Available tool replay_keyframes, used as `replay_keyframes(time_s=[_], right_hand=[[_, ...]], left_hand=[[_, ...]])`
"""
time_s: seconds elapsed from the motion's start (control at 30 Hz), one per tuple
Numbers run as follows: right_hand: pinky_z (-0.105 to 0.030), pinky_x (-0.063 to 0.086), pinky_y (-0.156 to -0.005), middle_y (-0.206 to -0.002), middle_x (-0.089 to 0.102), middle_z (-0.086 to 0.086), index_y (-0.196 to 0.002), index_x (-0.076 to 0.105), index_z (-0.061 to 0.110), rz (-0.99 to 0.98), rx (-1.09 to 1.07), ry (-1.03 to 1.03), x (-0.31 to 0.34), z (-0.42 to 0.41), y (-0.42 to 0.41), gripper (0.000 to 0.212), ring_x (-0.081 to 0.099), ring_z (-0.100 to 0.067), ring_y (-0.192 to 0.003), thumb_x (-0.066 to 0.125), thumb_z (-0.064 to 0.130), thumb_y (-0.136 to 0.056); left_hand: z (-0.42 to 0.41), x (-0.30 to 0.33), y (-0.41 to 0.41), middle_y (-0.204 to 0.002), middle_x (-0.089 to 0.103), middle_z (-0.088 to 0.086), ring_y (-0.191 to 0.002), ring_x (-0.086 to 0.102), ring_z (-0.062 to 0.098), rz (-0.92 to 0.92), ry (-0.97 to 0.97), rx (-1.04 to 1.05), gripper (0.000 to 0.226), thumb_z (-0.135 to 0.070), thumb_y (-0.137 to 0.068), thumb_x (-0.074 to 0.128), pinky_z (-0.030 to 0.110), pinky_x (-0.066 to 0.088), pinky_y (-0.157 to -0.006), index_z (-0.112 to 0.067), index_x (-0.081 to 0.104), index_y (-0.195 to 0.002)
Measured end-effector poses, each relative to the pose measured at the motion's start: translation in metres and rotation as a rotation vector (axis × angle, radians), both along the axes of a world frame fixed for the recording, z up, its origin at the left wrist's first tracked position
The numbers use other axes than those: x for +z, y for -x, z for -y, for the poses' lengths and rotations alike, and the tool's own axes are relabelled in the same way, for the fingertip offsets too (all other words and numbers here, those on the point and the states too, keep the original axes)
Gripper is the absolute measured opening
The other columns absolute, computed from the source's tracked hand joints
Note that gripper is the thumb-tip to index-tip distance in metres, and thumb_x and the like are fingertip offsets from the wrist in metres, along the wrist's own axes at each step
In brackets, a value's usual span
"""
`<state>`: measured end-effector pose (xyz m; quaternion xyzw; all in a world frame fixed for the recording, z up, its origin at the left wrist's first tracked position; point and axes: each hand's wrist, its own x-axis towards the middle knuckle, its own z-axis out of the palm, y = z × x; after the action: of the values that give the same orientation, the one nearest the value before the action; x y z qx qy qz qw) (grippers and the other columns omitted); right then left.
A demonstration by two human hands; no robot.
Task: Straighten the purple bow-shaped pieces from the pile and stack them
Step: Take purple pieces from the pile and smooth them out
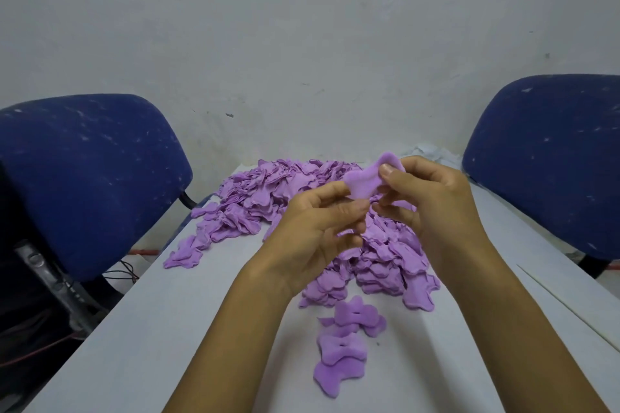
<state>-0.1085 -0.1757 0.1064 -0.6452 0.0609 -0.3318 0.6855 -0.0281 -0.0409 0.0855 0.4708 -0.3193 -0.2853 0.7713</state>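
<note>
Purple bow piece [369, 183] was pinched between both hands above the pile [385, 255], left hand [315, 228] at its near-left lobe, right hand [432, 204] at its far-right; the stack [345, 345] lay nearer, toward the table's [167, 312] near edge.

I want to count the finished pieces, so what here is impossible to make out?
Head view only:
- Stack count: the pieces overlap, lower ones covered.
- Pile middle: hidden behind both hands.
- Held bow piece: partly covered by left hand and right hand.
- Table near end: cut off by the bottom edge.
</note>
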Motion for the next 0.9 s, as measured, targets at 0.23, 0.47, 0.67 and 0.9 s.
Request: replay_keyframes(time_s=[0.23,0.47,0.67,0.9], right_hand=[[-0.027,0.058,-0.066,-0.084,0.073,-0.009,-0.100,0.071,0.009,-0.056,0.106,-0.001,-0.005,-0.002,-0.001,0.011,0.069,-0.018,-0.073,0.067,0.015,-0.092],[-0.022,0.056,-0.059,-0.083,0.072,0.000,-0.097,0.073,0.015,-0.028,-0.045,0.194,-0.011,-0.006,-0.006,0.009,0.067,-0.009,-0.069,0.068,0.020,-0.091],[-0.019,0.054,-0.057,-0.077,0.073,0.001,-0.093,0.075,0.016,0.019,-0.107,0.261,-0.013,-0.004,-0.008,0.006,0.066,-0.009,-0.066,0.071,0.015,-0.089],[-0.020,0.057,-0.066,-0.090,0.070,0.013,-0.097,0.072,0.029,0.001,-0.063,0.336,-0.006,0.004,-0.009,0.026,0.066,-0.007,-0.081,0.052,0.045,-0.094]], left_hand=[[0.001,0.002,-0.001,-0.090,0.072,0.006,-0.077,0.068,0.017,0.070,0.056,0.237,0.019,-0.015,-0.082,0.071,0.025,0.055,-0.064,-0.010,0.070,-0.100],[-0.004,0.002,-0.004,-0.089,0.074,0.007,-0.076,0.067,0.015,0.208,-0.052,0.422,0.013,-0.010,-0.090,0.066,0.025,0.054,-0.066,-0.011,0.075,-0.099],[-0.002,0.001,-0.005,-0.071,0.071,0.000,-0.064,0.063,0.012,0.268,-0.030,0.570,0.020,0.000,-0.089,0.063,0.024,0.054,-0.058,-0.015,0.075,-0.084],[-0.018,0.005,-0.020,-0.089,0.069,0.003,-0.083,0.058,0.015,0.267,0.135,0.462,0.028,-0.021,-0.087,0.050,0.028,0.044,-0.067,-0.013,0.076,-0.093]])
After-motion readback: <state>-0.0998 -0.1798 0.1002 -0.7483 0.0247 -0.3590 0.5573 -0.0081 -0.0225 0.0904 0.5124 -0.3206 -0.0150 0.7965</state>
